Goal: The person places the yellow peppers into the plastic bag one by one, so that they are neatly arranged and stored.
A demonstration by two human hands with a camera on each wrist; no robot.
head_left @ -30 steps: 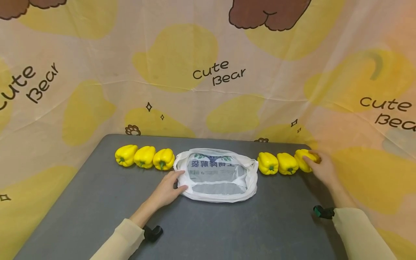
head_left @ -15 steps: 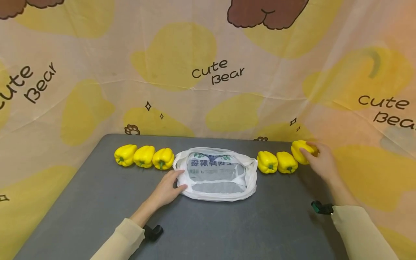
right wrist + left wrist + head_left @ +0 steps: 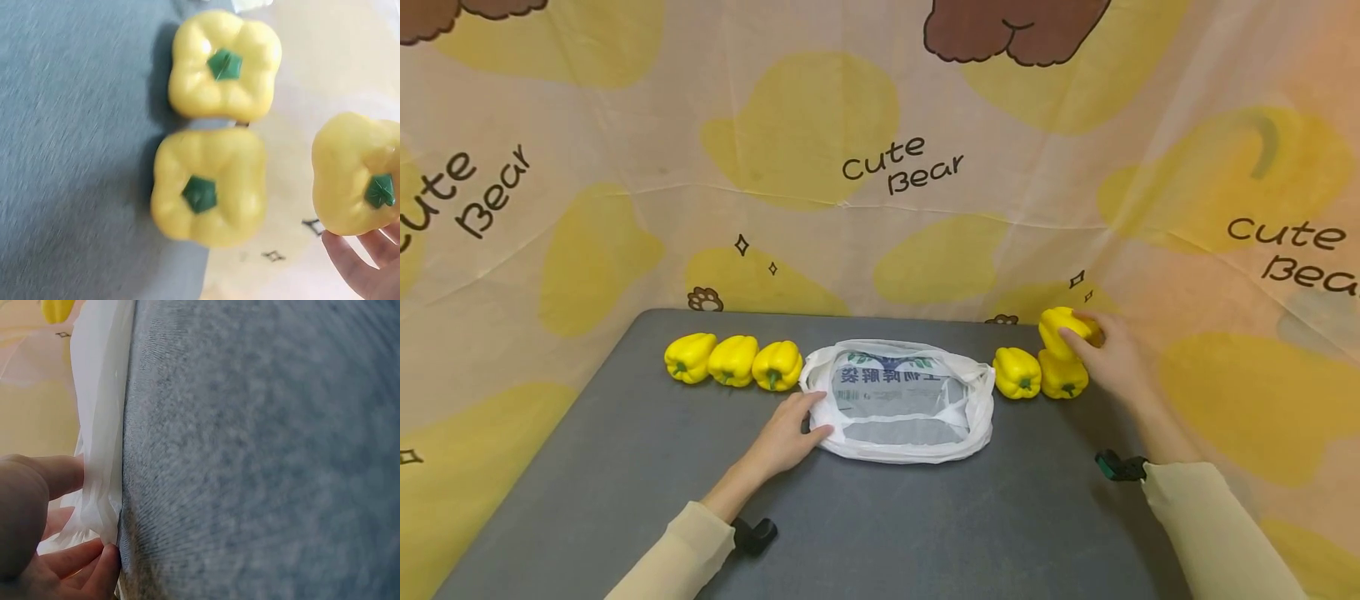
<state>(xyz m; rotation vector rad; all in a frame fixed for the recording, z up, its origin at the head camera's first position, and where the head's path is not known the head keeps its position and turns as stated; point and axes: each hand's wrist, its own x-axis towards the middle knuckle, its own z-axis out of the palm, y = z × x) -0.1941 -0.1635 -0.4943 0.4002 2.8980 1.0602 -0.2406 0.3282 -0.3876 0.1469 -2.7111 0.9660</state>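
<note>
My right hand grips a yellow bell pepper, raised above the table. In the head view this pepper partly covers another yellow bell pepper standing on the table. Its green stem faces the camera in the right wrist view, where the held pepper is apart from the two standing ones. At the left end of an open white plastic bag, my left hand holds the bag's rim. Thumb and fingers lie against the bag's white film in the left wrist view.
Beside the bag's right end stands a yellow pepper. Left of the bag, three yellow peppers form a row. A patterned cloth hangs behind the grey table and along its sides.
My right hand has lifted the outermost right pepper off the table and carried it leftward, over its neighbour. The left hand and the bag have stayed in place.
</note>
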